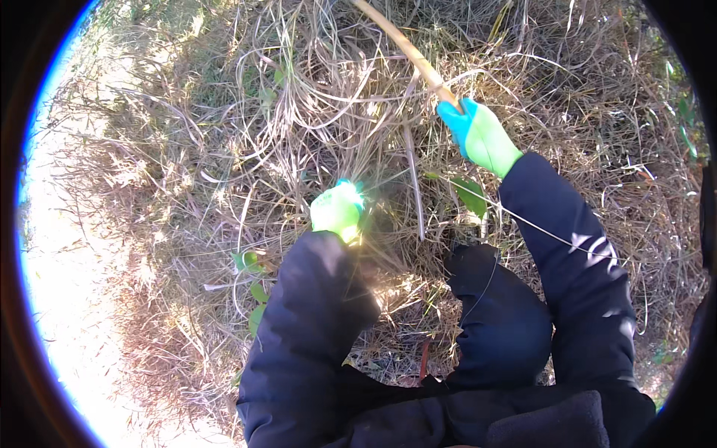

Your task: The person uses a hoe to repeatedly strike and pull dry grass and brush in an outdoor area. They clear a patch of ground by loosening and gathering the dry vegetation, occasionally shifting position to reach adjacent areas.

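My right hand, in a green and teal work glove, is closed around the end of a light wooden handle. The handle runs up and left out of the picture's top edge, so the tool's head is hidden. My left hand, in a like glove and brightly sunlit, is closed on a bunch of long dry grass. Its blades spread upward and left from my fist. The two hands are well apart, the left one lower.
Matted dry grass covers the ground all around. Green leaves stand between my hands, with others left of my left sleeve. My dark-clad leg reaches forward between my arms. Glaring sunlight washes out the left side.
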The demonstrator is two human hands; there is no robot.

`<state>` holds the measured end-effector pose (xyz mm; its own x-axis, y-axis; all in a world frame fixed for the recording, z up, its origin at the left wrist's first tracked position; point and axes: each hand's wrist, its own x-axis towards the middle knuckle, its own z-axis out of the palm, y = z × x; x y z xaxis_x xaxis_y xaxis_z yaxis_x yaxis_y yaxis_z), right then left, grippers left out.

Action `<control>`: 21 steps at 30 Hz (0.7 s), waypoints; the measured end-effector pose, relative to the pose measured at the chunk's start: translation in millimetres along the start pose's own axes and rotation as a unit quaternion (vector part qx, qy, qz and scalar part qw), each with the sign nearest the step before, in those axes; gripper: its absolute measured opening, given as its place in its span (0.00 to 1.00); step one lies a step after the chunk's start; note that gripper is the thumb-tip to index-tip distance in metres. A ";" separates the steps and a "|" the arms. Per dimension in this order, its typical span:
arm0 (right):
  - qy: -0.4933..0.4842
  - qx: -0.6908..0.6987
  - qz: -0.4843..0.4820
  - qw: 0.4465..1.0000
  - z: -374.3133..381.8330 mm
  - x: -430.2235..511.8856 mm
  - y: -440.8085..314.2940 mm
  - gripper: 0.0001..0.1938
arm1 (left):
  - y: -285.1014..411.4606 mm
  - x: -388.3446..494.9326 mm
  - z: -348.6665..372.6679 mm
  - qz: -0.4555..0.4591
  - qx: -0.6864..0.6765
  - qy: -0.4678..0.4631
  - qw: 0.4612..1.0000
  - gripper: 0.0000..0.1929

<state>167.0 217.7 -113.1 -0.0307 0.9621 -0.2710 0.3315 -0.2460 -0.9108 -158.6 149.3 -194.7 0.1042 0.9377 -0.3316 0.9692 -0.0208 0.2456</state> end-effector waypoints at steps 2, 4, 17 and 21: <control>0.009 -0.262 -0.066 0.963 17.7 45.4 7.9 0.28 | 1.9 -2.1 -7.4 -0.015 0.024 0.017 0.999 0.15; 0.008 -0.329 -0.091 0.940 20.3 50.2 20.1 0.27 | 0.0 -2.7 -23.1 -0.033 0.030 0.028 0.999 0.14; 0.117 -0.314 0.162 0.928 -87.7 -398.6 88.7 0.16 | -9.7 -47.0 -80.3 0.083 0.062 -0.037 0.994 0.22; 0.166 -0.269 0.106 0.943 -90.6 -326.5 43.3 0.18 | -70.7 -19.3 -38.7 0.048 -0.046 0.040 0.997 0.24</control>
<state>276.8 -96.3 -35.8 0.3579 0.9037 -0.2351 0.7295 -0.4277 -0.5338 -237.7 146.1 -170.4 0.1731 0.9578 -0.2294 0.9309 -0.0831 0.3557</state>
